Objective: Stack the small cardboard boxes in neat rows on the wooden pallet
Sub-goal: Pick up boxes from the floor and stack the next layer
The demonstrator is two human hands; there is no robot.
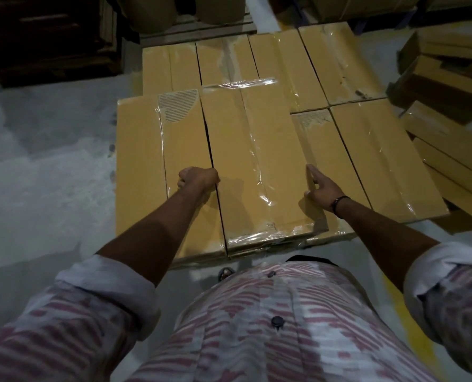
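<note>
A long tan cardboard box (257, 161), sealed with clear tape, lies on top of the stack right in front of me. My left hand (197, 179) curls its fingers over the box's left edge, down into the gap beside a neighbouring top-layer box (144, 166). My right hand (321, 188) lies against the box's right edge with fingers stretched along its side. Lower-layer boxes (381, 161) lie to the right, and a back row (229, 62) lies beyond. The boxes hide the pallet under the stack.
A loose pile of similar boxes (449, 86) lies on the floor at the right. Behind the stack, brown rolls (152, 12) stand on a wooden pallet (199, 31). Grey concrete floor (44, 161) stretches to the left, and dark crates (47, 37) stand at the back left.
</note>
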